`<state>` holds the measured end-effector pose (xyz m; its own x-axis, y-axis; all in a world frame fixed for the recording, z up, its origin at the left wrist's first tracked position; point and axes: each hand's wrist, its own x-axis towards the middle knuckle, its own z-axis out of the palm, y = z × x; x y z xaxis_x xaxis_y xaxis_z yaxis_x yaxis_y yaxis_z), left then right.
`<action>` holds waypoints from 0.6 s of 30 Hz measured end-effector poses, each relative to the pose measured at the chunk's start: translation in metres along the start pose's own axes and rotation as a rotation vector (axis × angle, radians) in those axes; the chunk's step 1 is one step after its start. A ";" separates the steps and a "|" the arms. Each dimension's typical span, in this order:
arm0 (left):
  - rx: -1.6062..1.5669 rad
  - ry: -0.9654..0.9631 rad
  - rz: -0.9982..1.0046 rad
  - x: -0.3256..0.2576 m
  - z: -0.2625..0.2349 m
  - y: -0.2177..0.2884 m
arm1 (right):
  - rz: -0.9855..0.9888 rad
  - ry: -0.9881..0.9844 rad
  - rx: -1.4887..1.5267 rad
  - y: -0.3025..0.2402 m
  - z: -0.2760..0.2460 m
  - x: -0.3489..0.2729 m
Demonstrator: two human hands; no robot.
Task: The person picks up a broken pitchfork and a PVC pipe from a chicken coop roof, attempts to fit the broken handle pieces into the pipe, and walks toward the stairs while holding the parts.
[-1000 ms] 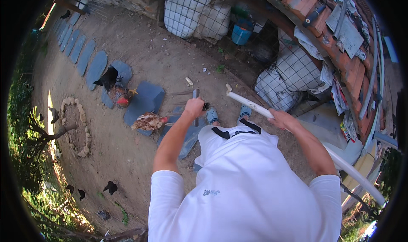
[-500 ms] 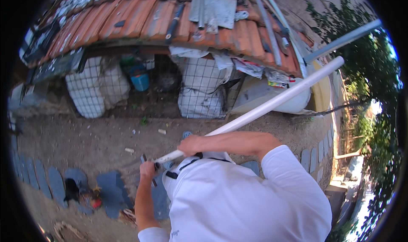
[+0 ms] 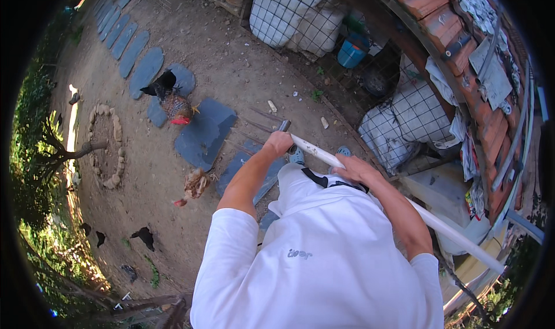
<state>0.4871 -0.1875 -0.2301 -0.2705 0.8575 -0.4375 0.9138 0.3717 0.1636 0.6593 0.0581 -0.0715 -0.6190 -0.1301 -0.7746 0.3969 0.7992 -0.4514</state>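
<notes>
I hold a fork with a long white pole (image 3: pixel 315 150) across my waist. Its metal crossbar (image 3: pixel 284 125) is at the left end, where long thin tines (image 3: pixel 248 124) spread leftward over the ground and slate. My left hand (image 3: pixel 280 142) is closed around the head end, right by the crossbar. Further along, my right hand (image 3: pixel 355 170) grips the pole, its fingers curled over the top. From there the pole passes under my right forearm and slants down to the lower right.
A speckled hen (image 3: pixel 175 105) stands by the slate slabs (image 3: pixel 203 134); a brown chicken (image 3: pixel 197 183) is nearer. On the right, wire mesh (image 3: pixel 413 112) fronts white sacks and a blue bucket (image 3: pixel 352 50) beneath a tiled roof (image 3: pixel 442 31). Stones ring a tree trunk (image 3: pixel 92 148) at left.
My view has swung left, bringing the chickens and stone ring into sight and shifting the shelter rightward. The pole now slopes down to the right instead of up. Both hands keep their hold.
</notes>
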 end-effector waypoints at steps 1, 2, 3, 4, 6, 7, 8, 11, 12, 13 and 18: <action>-0.008 0.010 -0.020 -0.006 -0.003 0.000 | 0.008 -0.021 -0.007 -0.006 0.001 0.002; -0.015 0.014 -0.034 -0.014 -0.006 0.001 | 0.023 -0.035 -0.013 -0.010 0.000 0.003; -0.019 0.017 -0.042 -0.017 -0.006 0.003 | 0.040 -0.046 -0.015 -0.014 -0.001 0.004; -0.021 0.006 -0.060 -0.020 -0.003 0.002 | 0.048 -0.057 -0.015 -0.021 -0.002 0.004; -0.024 -0.019 -0.088 -0.024 0.002 0.000 | 0.015 -0.051 -0.013 -0.026 -0.001 0.006; -0.053 -0.015 -0.097 -0.025 0.002 0.000 | -0.016 -0.034 -0.012 -0.015 0.005 0.012; -0.083 -0.013 -0.109 -0.029 0.004 -0.002 | -0.051 -0.019 -0.012 -0.009 0.006 0.014; -0.192 0.042 -0.180 -0.048 0.017 -0.007 | -0.138 0.005 -0.009 0.006 0.006 0.011; -0.232 0.069 -0.210 -0.055 0.023 -0.011 | -0.112 -0.020 0.017 0.010 0.005 0.006; -0.267 0.103 -0.223 -0.062 0.024 -0.015 | -0.083 -0.045 0.045 0.010 0.000 -0.004; -0.395 0.261 -0.333 -0.106 0.033 -0.034 | 0.069 -0.137 0.222 -0.014 -0.021 -0.038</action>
<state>0.4948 -0.3025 -0.2189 -0.6357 0.7121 -0.2980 0.5978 0.6984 0.3936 0.6633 0.0645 -0.0267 -0.4937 -0.1701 -0.8528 0.5830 0.6629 -0.4697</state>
